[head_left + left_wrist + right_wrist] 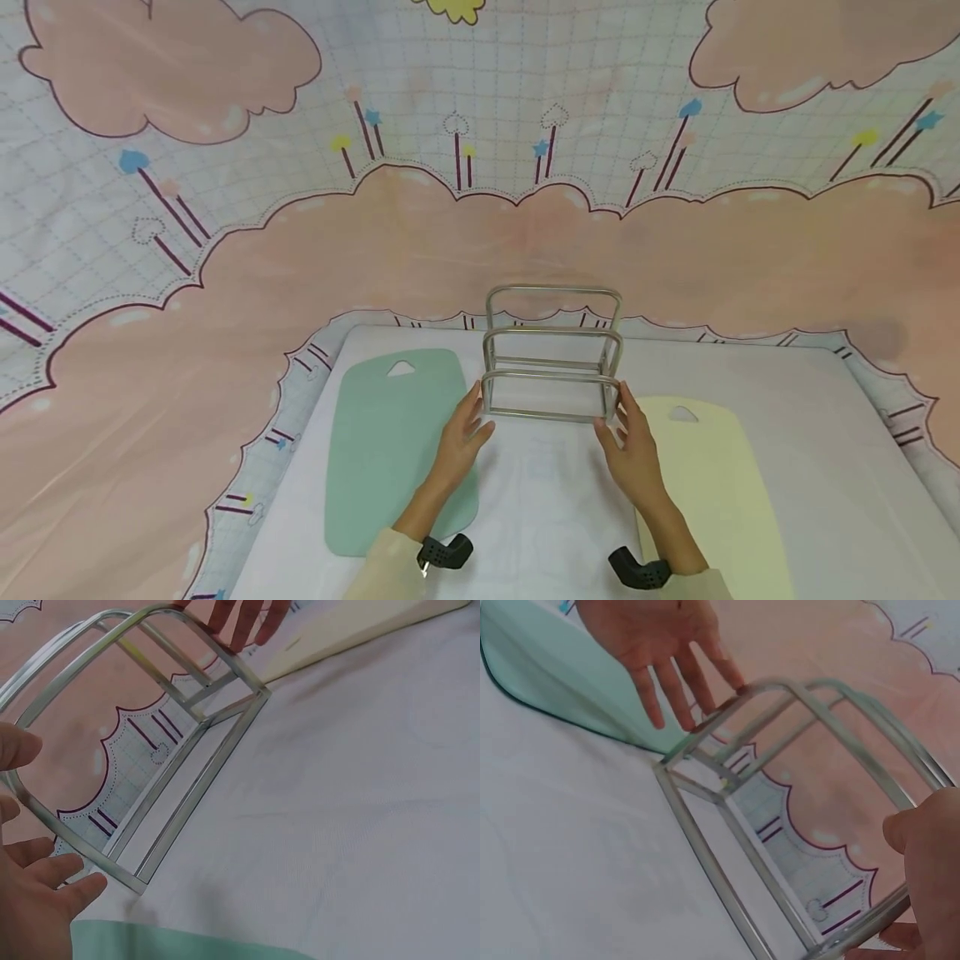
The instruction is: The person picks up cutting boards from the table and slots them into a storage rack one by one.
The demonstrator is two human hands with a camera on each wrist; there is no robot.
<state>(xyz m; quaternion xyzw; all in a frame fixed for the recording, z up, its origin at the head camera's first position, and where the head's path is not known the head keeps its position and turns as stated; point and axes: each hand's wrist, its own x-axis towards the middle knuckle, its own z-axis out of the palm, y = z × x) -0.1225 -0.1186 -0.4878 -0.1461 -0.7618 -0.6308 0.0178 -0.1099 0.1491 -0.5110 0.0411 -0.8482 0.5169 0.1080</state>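
Observation:
A metal wire rack point(551, 375) with three rounded upright loops stands on the white table. My left hand point(457, 442) is at its left side, fingertips right at the front loop. In the right wrist view the fingers point(666, 694) of that hand are straight and spread. On the other side, my right hand point(633, 454) has its fingers along the right end of the front loop, thumb apart from them. The left wrist view shows those fingers point(244, 626) extended beside the frame.
A green cutting board point(397, 450) lies flat left of the rack, partly under the left forearm. To the right lies a pale yellow cutting board point(712, 483), partly covered by the right arm. The white tabletop point(551, 517) meets a patterned pink cloth point(420, 258) behind.

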